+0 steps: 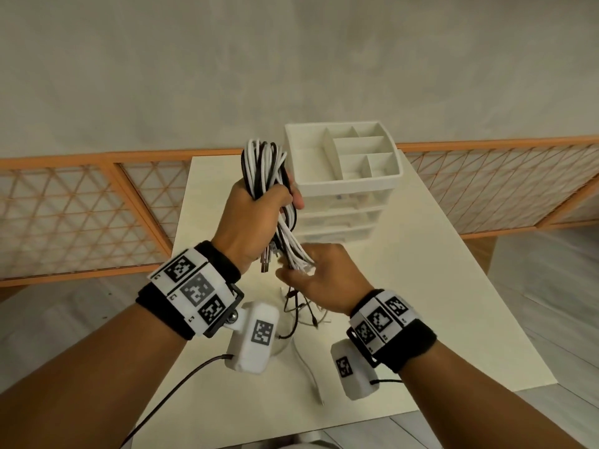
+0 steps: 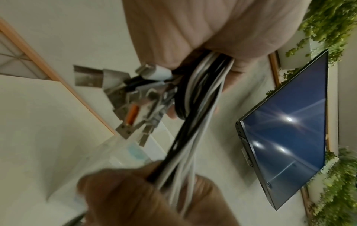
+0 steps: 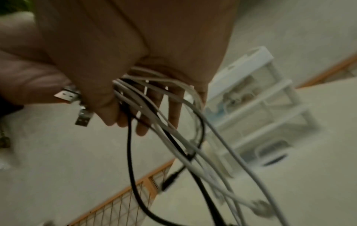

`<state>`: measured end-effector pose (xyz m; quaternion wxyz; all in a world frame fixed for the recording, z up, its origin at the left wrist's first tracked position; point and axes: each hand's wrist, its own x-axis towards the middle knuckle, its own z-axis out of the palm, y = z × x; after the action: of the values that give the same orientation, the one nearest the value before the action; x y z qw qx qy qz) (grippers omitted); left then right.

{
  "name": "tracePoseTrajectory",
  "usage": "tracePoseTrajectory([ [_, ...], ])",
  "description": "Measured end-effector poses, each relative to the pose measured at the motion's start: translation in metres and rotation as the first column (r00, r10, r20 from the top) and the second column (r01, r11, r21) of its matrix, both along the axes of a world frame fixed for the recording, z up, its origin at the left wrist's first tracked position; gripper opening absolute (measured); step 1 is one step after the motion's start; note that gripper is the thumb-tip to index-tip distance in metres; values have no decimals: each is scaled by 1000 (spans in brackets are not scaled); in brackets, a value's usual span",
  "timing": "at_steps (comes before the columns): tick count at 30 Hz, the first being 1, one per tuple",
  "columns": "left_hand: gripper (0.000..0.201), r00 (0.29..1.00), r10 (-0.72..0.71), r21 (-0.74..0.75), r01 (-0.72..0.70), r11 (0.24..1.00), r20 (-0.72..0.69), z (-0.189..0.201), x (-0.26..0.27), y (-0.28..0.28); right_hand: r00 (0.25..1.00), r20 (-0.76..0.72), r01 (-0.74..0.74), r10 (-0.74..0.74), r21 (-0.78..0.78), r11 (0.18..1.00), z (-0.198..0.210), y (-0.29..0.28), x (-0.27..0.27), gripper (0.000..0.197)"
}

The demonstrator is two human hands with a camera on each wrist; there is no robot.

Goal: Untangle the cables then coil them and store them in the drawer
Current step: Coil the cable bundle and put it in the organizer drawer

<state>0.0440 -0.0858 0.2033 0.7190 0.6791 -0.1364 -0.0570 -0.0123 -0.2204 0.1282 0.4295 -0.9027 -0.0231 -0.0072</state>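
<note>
While raised above the table's middle, left hand [image 1: 256, 215] fisted round a looped bundle of white and black cables [image 1: 264, 166], right hand [image 1: 319, 275] just below, fingers curled on the hanging strands, metal USB plugs [image 2: 123, 97] beside the left palm, loose ends trailing to the cream table [image 1: 421, 286], white plastic drawer unit [image 1: 343, 186] at the far edge.

The pale bench [image 1: 437, 286] carries a white drawer unit [image 1: 343, 202] at its far end, with a divided tray on top. Nearer, loose cable ends [image 1: 304, 315] seem to rest on the surface, partly hidden.
</note>
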Motion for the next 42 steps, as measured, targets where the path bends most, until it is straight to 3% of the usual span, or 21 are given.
tracePoseTrajectory([
  [3, 16, 981, -161, -91, 151, 984, -112, -4, 0, 13, 985, -171, 3, 1, 28, 1000, -19, -13, -3, 31],
  [5, 16, 916, -342, -119, 323, 939, -209, -9, 0, 23, 982, -188, 24, -28, -24, 999, -24, -27, -5, 38],
  [7, 15, 837, -461, -31, 474, 880, -295, -14, -4, 28, 988, -129, 73, -84, -84, 994, -23, -38, -2, 46],
  [9, 15, 794, -487, 162, 568, 807, -363, -21, -12, 25, 991, -79, 93, -105, -149, 984, -20, -43, 1, 50],
  [12, 30, 826, -439, 471, 563, 679, -354, -34, -22, 13, 984, -69, 144, -163, -228, 963, -14, -42, 4, 31],
  [17, 35, 920, -314, 731, 380, 566, -235, -50, -32, -8, 956, -84, 255, -281, -238, 937, 0, -39, 7, 20],
  [21, 19, 964, -215, 650, 266, 712, -158, -52, -36, -15, 948, -48, 296, -314, -224, 928, 12, -37, 7, 22],
  [26, 9, 973, -176, 492, 228, 840, -150, -59, -32, -14, 957, -1, 288, -289, -83, 954, 27, -36, 1, 17],
  [28, 8, 989, -61, 443, 117, 889, -138, -64, -24, -11, 969, -53, 246, -242, 84, 966, 37, -41, -4, 14],
  [31, 11, 974, 73, 355, 8, 935, -213, -67, -13, -6, 979, -101, 202, -178, 348, 916, 43, -51, -12, 19],
  [36, 67, 951, -82, 184, 141, 973, -297, -60, -18, -9, 949, 147, 221, -280, 323, 920, 21, -32, -14, 19],
  [39, 86, 950, -115, 150, 164, 975, -290, -58, -23, -17, 892, 383, 176, -238, 189, 966, 6, -4, -17, 20],
  [41, 84, 931, -54, 74, 86, 994, -362, -57, -23, -19, 877, 441, 144, -191, 138, 980, -3, 9, -19, 22],
  [42, 69, 918, -25, 30, 40, 999, -396, -56, -22, -19, 885, 435, 124, -164, 120, 985, -8, 13, -21, 24],
])
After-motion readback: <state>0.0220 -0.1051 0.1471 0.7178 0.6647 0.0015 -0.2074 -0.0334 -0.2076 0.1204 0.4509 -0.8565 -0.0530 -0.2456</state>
